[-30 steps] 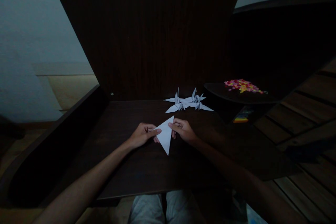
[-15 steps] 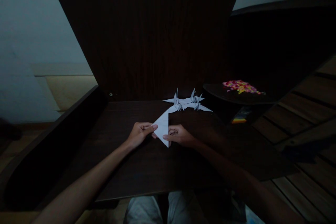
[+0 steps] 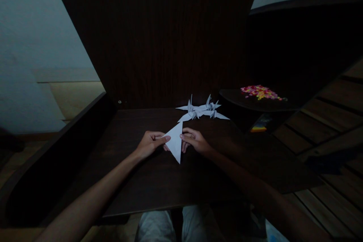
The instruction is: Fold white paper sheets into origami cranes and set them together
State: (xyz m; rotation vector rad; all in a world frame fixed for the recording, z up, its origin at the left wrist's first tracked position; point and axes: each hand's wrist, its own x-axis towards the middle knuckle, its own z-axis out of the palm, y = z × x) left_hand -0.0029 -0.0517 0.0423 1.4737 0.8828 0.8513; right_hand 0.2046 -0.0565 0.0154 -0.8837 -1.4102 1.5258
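Observation:
Between my hands is a white sheet of paper folded into a triangle point(image 3: 175, 144), one long edge on the right and a point toward me. My left hand point(image 3: 151, 143) pinches its left corner, thumb on top and fingers underneath. On the right edge, a little above its middle, my right hand point(image 3: 195, 141) grips the paper between thumb and curled fingers. Just beyond the triangle's top tip, several white origami cranes point(image 3: 195, 114) stand close together on the dark desk point(image 3: 136, 185), wings and necks raised.
On a rounded side shelf point(image 3: 235, 98) at the right lies a heap of small pink, red and yellow pieces point(image 3: 261, 92). Beneath it is an object with a yellow-orange edge point(image 3: 258, 129). A tall dark panel point(image 3: 159, 38) closes off the back, and a raised side board point(image 3: 56, 151) bounds the left.
My right hand has slid up the triangle's right edge, from near the bottom tip to above the middle. The triangle has tilted slightly and sits a bit nearer me. My left hand keeps its pinch.

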